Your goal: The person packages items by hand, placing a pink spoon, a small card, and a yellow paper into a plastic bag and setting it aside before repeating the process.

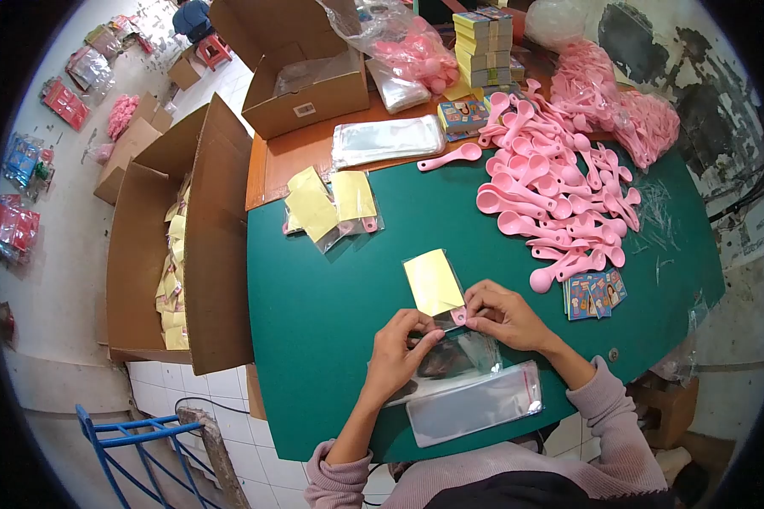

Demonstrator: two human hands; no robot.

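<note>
Clear, yellow-backed rectangular plastic packet [435, 285] is lying over the green-topped counter [323, 297] — left hand [397, 349] and right hand [509, 317] pinching its near end — apparently being closed, next probably needing that end pressed flat.

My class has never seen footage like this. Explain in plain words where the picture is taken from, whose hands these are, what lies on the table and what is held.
There is no machine here: a person works with two bare hands. The single picture comes from a camera worn on that person's head, looking forward and down.

On the green table lie a heap of pink spoons, some printed cards, filled packets at the far left, and flat clear bags close to the body.

The left hand and right hand pinch the near end of a clear packet. It shows a yellow card and a pink end.
</note>
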